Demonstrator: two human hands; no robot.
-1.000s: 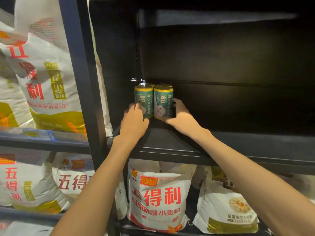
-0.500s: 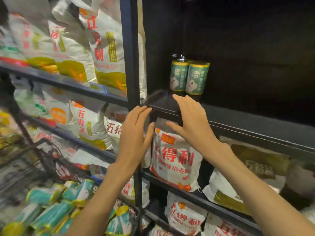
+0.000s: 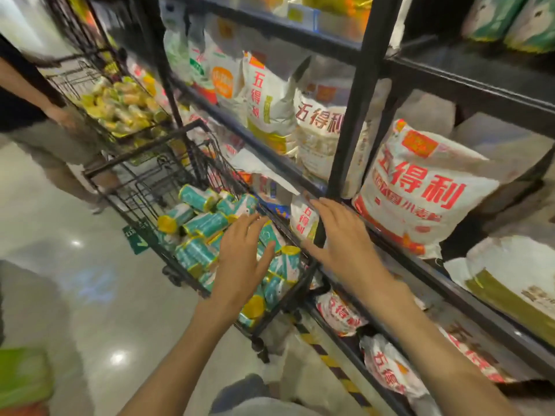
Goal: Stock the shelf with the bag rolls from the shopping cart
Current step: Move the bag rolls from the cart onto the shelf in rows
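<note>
1. Left hand spread flat, fingers straight and slightly fanned, palm down over the heap of bag rolls in the shopping cart; gripping nothing, and contact with the rolls beneath cannot be told.
2. Right hand likewise flat and empty, fingers straight, held over the near corner of the cart in front of the black upright post of the shelf.
3. Bag rolls teal with yellow ends, lying on their sides in a loose jumble, filling the near part of the cart's black wire basket.
4. 2 more teal rolls standing at the top right on the dark upper shelf, blurred and cut by the frame edge.
5. Cart parked just beside the shelving, its right side close against the lower shelves.
6. White flour sacks with red characters packed on the shelves to the right of the cart and below, some upright, some leaning.
7. A second wire cart further back, loaded with yellow and green packs.
8. Another person at the left edge, dark top and light trousers, 1 hand near that second cart.
9. Pale glossy floor with light reflections, and a yellow-and-black striped strip running along the foot of the shelving.
</note>
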